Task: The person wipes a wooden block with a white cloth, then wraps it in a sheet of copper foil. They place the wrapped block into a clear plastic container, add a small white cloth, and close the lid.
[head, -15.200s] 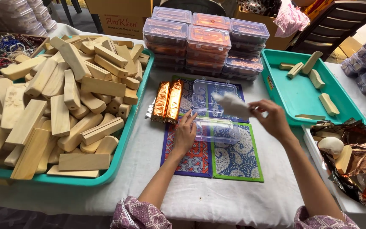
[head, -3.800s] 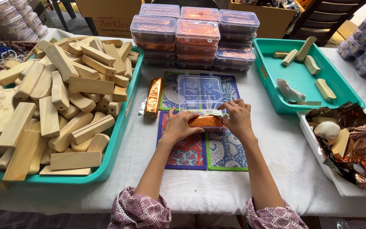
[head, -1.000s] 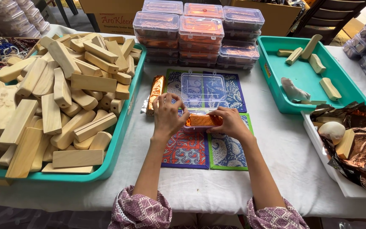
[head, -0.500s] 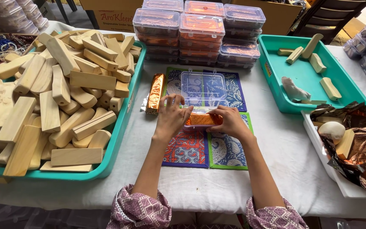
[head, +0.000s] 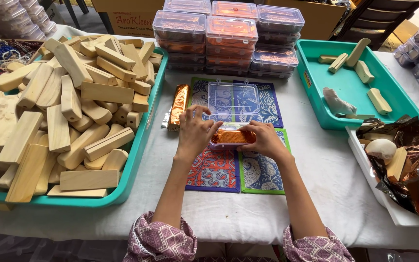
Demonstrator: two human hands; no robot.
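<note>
My left hand (head: 196,132) and my right hand (head: 264,139) grip the two ends of a clear plastic box (head: 233,138) that holds an orange foil-wrapped block. The box rests on patterned cloth mats (head: 217,167) in the middle of the white table. Its hinged clear lid (head: 233,100) stands open behind it. A second foil-wrapped block (head: 178,106) lies on the table just left of the mats, close to my left hand.
A teal tray (head: 136,160) heaped with bare wooden blocks fills the left. Stacked clear lidded boxes (head: 229,39) stand at the back. A teal tray (head: 316,97) with a few blocks sits right; a white tray (head: 367,177) with crumpled foil lies beside it.
Fifteen seconds ago my right hand held a pale piece above the open box. Since then both hands have closed on the box holding the foil block; in the last second they hardly moved.
</note>
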